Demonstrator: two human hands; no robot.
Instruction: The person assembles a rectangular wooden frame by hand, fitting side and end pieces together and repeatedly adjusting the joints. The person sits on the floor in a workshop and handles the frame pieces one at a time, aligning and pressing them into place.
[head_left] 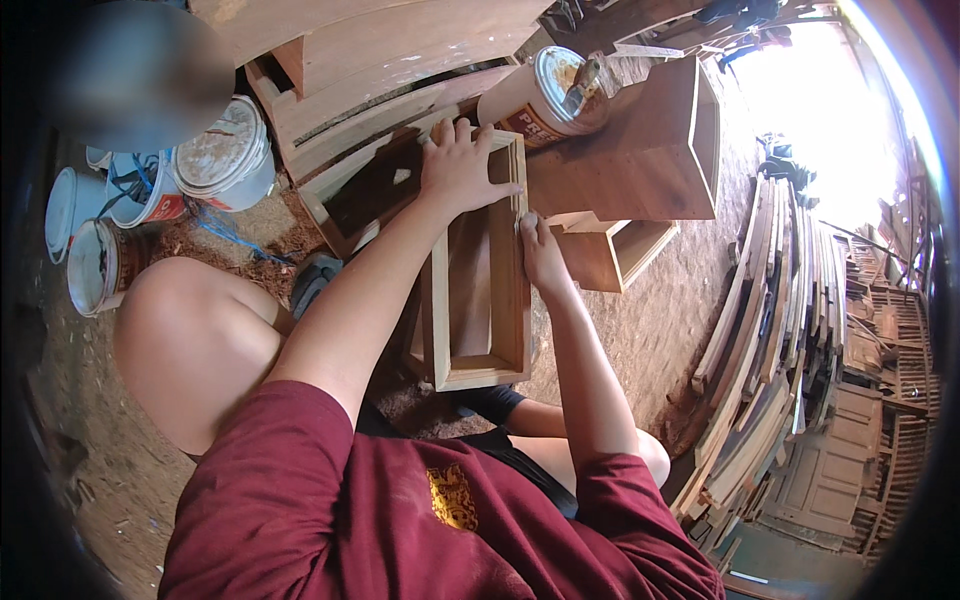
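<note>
A long, shallow wooden box [512, 300] with an open top and pale rims stands tilted in front of my crossed legs. Over its far left corner, my left hand [458, 178] lies with fingers spread, the thumb reaching across toward the right rim. My right hand [545, 258] is closed against the box's right side, its thumb and a finger near the rim. The undersides of the right fingers are hidden, so a small thing under them cannot be ruled out.
Beyond the box stand a white bucket [510, 100] with a stained lid and brush, a wooden cabinet piece [625, 150] and a smaller open box [600, 250]. Several buckets [225, 160] sit at left. Stacked planks [755, 290] line the right. Sawdust covers the floor.
</note>
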